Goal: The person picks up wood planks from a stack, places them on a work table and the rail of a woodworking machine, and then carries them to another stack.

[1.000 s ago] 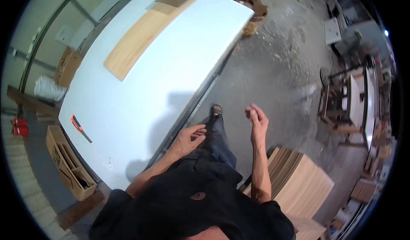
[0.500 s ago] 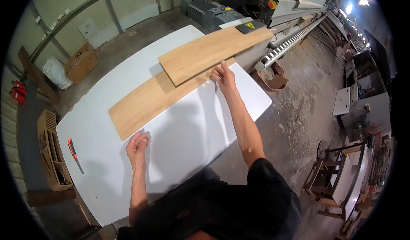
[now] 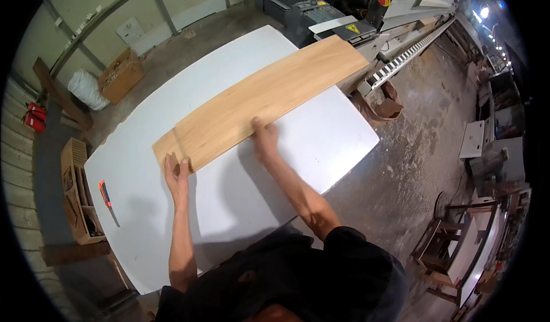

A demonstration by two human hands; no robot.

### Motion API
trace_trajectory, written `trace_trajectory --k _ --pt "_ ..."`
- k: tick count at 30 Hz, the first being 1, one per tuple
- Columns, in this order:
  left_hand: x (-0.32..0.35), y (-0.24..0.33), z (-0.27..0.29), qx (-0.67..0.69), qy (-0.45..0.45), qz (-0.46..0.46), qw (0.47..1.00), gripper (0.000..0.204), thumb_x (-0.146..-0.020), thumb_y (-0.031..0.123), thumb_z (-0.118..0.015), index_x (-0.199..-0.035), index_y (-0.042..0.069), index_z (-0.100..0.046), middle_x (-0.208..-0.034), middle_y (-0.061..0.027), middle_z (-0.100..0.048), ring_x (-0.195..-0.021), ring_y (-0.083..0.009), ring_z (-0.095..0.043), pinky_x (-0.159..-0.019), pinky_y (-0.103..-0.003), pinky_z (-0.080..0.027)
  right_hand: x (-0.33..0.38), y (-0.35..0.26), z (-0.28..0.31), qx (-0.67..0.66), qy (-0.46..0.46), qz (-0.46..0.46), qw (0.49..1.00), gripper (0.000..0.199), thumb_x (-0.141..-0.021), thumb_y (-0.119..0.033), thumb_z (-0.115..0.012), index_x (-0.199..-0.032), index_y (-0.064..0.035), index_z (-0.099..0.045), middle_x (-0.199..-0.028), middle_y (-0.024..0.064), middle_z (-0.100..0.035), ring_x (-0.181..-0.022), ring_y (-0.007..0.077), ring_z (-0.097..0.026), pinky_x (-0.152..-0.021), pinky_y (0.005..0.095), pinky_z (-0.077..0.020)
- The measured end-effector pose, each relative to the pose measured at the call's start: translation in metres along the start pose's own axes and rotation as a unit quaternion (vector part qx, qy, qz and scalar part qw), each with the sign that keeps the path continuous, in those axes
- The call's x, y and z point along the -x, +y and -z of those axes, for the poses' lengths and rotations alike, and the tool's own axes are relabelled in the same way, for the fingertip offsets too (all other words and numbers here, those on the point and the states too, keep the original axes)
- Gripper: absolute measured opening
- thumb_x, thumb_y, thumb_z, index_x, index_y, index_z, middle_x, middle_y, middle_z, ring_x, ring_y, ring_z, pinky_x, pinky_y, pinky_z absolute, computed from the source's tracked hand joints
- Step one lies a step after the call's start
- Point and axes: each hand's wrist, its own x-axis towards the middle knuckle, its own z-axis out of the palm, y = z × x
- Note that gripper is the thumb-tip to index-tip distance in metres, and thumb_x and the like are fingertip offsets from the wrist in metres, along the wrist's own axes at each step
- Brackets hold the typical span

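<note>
Two pale wooden boards [image 3: 229, 110] lie overlapped on the white bench [image 3: 329, 141], the upper board [image 3: 269, 87] covering most of the lower board [image 3: 166, 143]. Your left hand [image 3: 176, 174] is at their near end, thumb and fingers apart; your right hand [image 3: 265, 141] is blurred at the near long edge, so whether it grips cannot be told. These boards look stiff, fairly light and smooth enough to slide; the long edges, well spaced, should give the best hold. Their long axis slants from your near left to far right, toward the machine [image 3: 360, 31].
</note>
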Motion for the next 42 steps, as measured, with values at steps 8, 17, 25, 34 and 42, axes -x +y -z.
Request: trace_trajectory --k 8,17,25,34,42 --pt "-0.013 -0.018 0.054 -0.197 -0.039 -0.068 0.977 0.076 -0.084 0.03 -0.069 -0.141 -0.003 -0.032 -0.149 -0.0249 -0.023 -0.138 -0.0355 -0.027 -0.11 -0.043 -0.031 0.06 0.073 -0.039 -0.013 -0.049 -0.116 0.992 0.044 -0.092 -0.03 -0.059 -0.116 0.006 -0.05 -0.108 0.0152 -0.06 -0.09 0.0204 -0.061 -0.077 0.034 -0.0524" --pt "-0.02 -0.04 0.071 -0.332 -0.043 -0.142 0.931 0.087 -0.067 0.021 -0.083 -0.139 0.001 -0.038 -0.147 -0.0281 -0.024 -0.134 -0.041 -0.032 -0.106 -0.045 -0.037 0.088 0.012 -0.046 0.588 -0.335 0.389 0.625 0.043 -0.085 -0.022 -0.062 -0.12 0.0023 -0.056 -0.131 0.0196 -0.05 -0.129 0.038 -0.039 -0.106 0.0466 -0.034" --pt "0.012 -0.126 0.063 -0.312 0.105 -0.252 0.91 0.085 -0.067 0.03 -0.084 -0.135 0.005 -0.041 -0.126 -0.02 -0.047 -0.115 -0.0354 -0.047 -0.102 -0.046 -0.037 -0.033 -0.04 0.088 0.67 -0.344 0.248 0.61 0.047 -0.088 -0.01 -0.052 -0.134 -0.0005 -0.047 -0.144 0.0192 -0.039 -0.137 0.0332 -0.03 -0.113 0.0438 -0.023" --pt "0.011 -0.084 0.029 -0.246 0.213 -0.25 0.912 0.083 -0.053 0.037 -0.084 -0.122 0.002 -0.058 -0.125 -0.0226 -0.048 -0.12 -0.0357 -0.043 -0.101 -0.044 -0.031 -0.22 -0.174 0.216 0.835 -0.157 0.301 0.432 0.047 -0.093 -0.024 -0.059 -0.127 0.0075 -0.051 -0.12 0.0237 -0.058 -0.109 0.0327 -0.058 -0.09 0.0407 -0.0476" --pt "0.036 -0.077 0.003 -0.238 0.249 -0.185 0.92 0.082 -0.047 0.032 -0.086 -0.118 0.003 -0.059 -0.116 -0.0222 -0.047 -0.108 -0.0373 -0.044 -0.096 -0.046 -0.036 -0.184 -0.176 0.214 0.776 -0.294 0.232 0.507 0.043 -0.093 -0.023 -0.06 -0.125 0.0047 -0.051 -0.111 0.0204 -0.063 -0.1 0.029 -0.061 -0.08 0.0353 -0.0496"
